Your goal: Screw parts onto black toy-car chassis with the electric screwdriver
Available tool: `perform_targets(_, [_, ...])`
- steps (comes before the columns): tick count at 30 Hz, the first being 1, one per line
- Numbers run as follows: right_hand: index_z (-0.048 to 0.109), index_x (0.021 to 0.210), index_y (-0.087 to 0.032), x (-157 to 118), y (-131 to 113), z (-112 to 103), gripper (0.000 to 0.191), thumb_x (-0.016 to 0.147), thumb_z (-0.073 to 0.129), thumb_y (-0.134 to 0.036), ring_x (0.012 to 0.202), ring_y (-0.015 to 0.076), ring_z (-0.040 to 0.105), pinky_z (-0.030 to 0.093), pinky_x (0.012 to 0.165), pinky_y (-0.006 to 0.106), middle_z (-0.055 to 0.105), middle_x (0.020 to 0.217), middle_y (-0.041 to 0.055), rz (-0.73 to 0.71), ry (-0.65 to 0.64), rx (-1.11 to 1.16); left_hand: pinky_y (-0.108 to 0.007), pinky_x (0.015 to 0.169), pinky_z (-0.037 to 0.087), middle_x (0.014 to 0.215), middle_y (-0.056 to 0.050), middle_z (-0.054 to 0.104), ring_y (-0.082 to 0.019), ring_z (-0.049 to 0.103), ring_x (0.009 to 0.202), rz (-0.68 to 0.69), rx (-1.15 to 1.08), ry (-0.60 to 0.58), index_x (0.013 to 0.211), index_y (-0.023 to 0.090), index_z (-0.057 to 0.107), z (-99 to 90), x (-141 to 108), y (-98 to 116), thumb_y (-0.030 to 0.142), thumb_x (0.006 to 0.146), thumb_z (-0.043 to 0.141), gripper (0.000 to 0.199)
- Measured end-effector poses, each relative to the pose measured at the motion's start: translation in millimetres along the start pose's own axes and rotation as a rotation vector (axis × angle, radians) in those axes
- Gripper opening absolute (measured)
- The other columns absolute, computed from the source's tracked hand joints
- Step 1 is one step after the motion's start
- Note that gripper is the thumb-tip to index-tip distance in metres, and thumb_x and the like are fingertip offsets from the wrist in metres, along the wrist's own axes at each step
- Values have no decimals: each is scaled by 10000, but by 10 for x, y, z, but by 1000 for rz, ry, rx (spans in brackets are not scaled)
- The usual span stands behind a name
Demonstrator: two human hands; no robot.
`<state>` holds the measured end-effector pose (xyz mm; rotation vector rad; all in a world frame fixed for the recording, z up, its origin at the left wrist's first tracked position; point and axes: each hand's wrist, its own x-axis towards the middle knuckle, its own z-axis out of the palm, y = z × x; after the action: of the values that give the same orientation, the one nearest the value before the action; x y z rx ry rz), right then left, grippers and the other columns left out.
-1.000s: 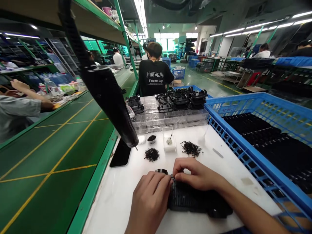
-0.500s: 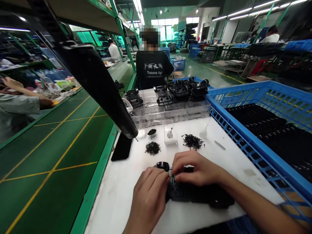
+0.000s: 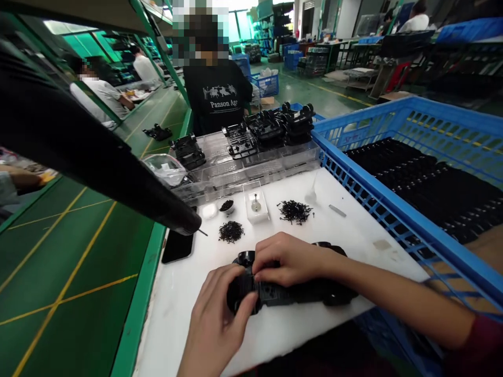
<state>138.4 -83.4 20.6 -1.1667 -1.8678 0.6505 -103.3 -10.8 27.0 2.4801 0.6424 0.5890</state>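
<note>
A black toy car chassis (image 3: 281,295) with wheels lies upside down on the white work board, its left end partly covered by my fingers. My left hand (image 3: 220,309) grips that left end, thumb on the near side and fingers on the far side. Over the middle-left part of the chassis, my right hand (image 3: 285,259) pinches thumb and fingertips together at its surface; whatever is between them is hidden. Beyond my hands lie two piles of small black screws, a left pile (image 3: 231,232) and a right pile (image 3: 295,211).
A black powered screwdriver (image 3: 173,209) hangs from the upper left, its bit above a phone (image 3: 178,246). A clear box (image 3: 256,212) holds an upright screw. Several chassis (image 3: 267,128) rest on clear trays behind. A blue crate (image 3: 353,188) borders the right; a green conveyor (image 3: 78,251) runs left.
My left thumb has moved away from the fingers and now clasps the chassis's near side. My right hand stays pinched at the chassis. The camera view has shifted, and the screwdriver hangs at a flatter slant.
</note>
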Motion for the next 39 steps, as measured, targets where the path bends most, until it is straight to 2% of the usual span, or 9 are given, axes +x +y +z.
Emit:
perform_targets(2, [749,911,-170,-36,60,35,65,920,687,-184,772,124,622,435,701,238,678,857,7,16,-42,-95,-390,1003,552,1396,-84,585,-267,591,1262,-34,84,-50,1454,279,488,-3,-124,-65,406,950,681,554])
perform_targets(4, [732,861,-183,-62,102,58,97,913,652,-173,767,131,604,402,668,254,656,831,-3,7,-99,-184,-402,1035,547,1468,-85,550,-274,574,1317,-64,133,-99,1520,284,434,25,-261,-128,440,954,666,631])
perform_targets(6, [715,823,-188,-71,118,62,133,912,619,-170,759,140,581,366,634,273,633,808,-5,-19,-143,-245,-405,1061,534,1496,-78,537,-273,570,1335,-76,147,-100,1506,286,455,77,-372,-172,444,970,640,589])
perform_targets(9, [706,813,-186,-62,112,48,153,916,594,-172,777,155,565,328,603,295,636,831,6,-34,-169,-290,-417,1088,504,1480,-75,558,-277,578,1329,-68,150,-42,1418,271,530,160,-447,-186,421,989,606,461])
perform_targets(18, [721,865,-198,-35,61,56,142,931,595,-201,811,180,571,259,555,313,647,874,17,9,-211,-364,-446,1055,500,1410,-92,606,-297,605,1263,-99,239,16,1230,243,598,263,-401,-56,377,1001,553,269])
perform_targets(25, [720,896,-202,-40,54,59,130,940,598,-204,832,181,583,260,557,312,645,881,15,-14,-202,-377,-409,988,516,1374,-94,632,-292,632,1210,-127,306,102,1181,239,591,360,-395,61,382,996,545,238])
perform_targets(30, [726,920,-207,-28,70,74,127,945,602,-202,832,179,586,267,565,312,657,887,15,0,-212,-389,-443,1009,512,1392,-101,613,-306,613,1241,-160,277,85,1188,248,580,359,-399,71,369,1007,528,224])
perform_targets(35, [741,904,-221,-28,63,91,143,952,606,-213,822,180,583,284,578,310,657,865,17,-23,-213,-418,-472,1037,509,1403,-105,601,-312,596,1265,-135,248,84,1219,248,576,362,-421,19,339,1007,532,235])
perform_targets(39, [697,830,-196,-69,-40,81,162,936,576,-180,740,174,529,261,593,316,643,878,34,-79,-240,-570,-458,1029,520,1416,-112,590,-310,591,1280,-115,253,81,1254,242,570,363,-449,-16,306,999,537,265])
